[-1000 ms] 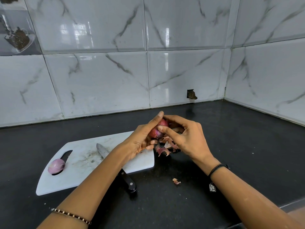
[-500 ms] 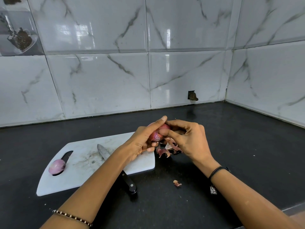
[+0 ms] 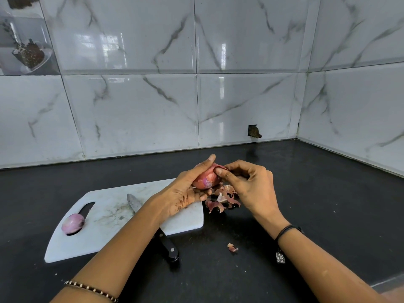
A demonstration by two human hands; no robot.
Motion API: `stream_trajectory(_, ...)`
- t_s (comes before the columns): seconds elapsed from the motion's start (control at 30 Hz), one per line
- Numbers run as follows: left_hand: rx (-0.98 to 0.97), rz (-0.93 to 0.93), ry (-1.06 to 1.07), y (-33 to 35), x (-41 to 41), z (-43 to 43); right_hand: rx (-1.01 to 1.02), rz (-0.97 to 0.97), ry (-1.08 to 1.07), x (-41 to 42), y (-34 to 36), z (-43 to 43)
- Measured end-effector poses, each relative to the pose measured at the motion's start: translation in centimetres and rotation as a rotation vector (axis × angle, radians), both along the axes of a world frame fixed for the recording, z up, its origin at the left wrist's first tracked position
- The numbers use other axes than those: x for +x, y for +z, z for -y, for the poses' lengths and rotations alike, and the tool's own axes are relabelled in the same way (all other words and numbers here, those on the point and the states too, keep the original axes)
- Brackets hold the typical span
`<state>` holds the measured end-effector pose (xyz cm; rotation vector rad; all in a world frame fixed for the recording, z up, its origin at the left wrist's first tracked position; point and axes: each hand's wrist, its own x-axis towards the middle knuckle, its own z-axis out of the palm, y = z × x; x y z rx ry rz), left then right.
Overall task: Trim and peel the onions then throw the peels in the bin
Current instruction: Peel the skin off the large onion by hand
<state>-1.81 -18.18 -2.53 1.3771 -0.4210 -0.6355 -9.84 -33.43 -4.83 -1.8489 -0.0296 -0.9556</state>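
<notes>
Left hand (image 3: 185, 191) cupped around small round red onion (image 3: 206, 179); right hand (image 3: 251, 184) pinching loose flap of reddish skin on top. Under the fingertips, heap of dry purple peels (image 3: 223, 199) beside white plastic cutting board (image 3: 105, 221).

I am standing at a kitchen counter in what looks like a home. The worktop (image 3: 306, 193) is dark polished stone that runs into a corner, and the walls (image 3: 131, 110) behind and beside it are covered in glossy white marble-look tiles. A white plastic cutting board (image 3: 105, 232) lies on the counter with a black-handled kitchen knife (image 3: 153, 224) across it, a peeled onion (image 3: 72, 223) on its near end, and onion skins (image 3: 223, 199) just beside it.
</notes>
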Motion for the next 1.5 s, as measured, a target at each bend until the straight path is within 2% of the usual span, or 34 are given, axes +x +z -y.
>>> stream_trajectory(0.23,-0.053,-0.08,0.004,0.02,0.28,-0.13,0.01,-0.007,-0.035,0.05,0.08,-0.05)
stream_trajectory(0.67,-0.089,-0.103,-0.069,0.25,-0.4,-0.21,0.072,-0.059,-0.075,0.02,0.08,0.06)
stream_trajectory(1.17,-0.175,-0.268,0.018,0.47,-0.46,-0.03,0.165,0.054,-0.234,-0.19,0.42,0.55)
stream_trajectory(1.5,-0.056,-0.129,0.04,0.23,0.09,0.02,0.073,0.086,-0.372,-0.21,0.45,0.76)
